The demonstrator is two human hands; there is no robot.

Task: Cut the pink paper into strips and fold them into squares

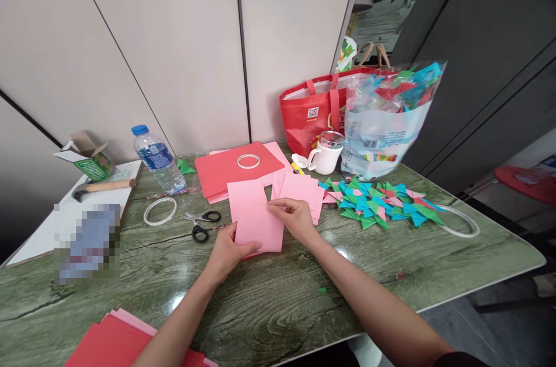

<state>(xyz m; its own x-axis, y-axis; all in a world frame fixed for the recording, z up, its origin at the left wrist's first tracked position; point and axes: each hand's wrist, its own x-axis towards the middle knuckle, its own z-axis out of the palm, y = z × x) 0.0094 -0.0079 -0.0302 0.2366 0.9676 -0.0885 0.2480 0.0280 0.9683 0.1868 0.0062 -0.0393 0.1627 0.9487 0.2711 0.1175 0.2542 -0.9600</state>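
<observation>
Upright before me is a pink sheet of paper (256,213), with a red edge peeking out under its bottom. My left hand (230,252) grips its lower left corner, thumb across the front and fingers behind. At its right edge my right hand (297,217) pinches the paper between thumb and forefinger. Behind it, to the right, lie more pink paper pieces (304,190), partly covered by the sheet and my right hand. Black-handled scissors (203,223) rest on the table left of my hands, blades slightly apart.
Red sheets (217,173) carry a tape ring (248,161). A water bottle (158,158), hammer (104,186) and another tape ring (160,211) stand left. Folded paper pieces (377,202), a white mug (326,157), a red bag (304,118) and a plastic bag (377,141) are right. Red paper (108,344) lies near.
</observation>
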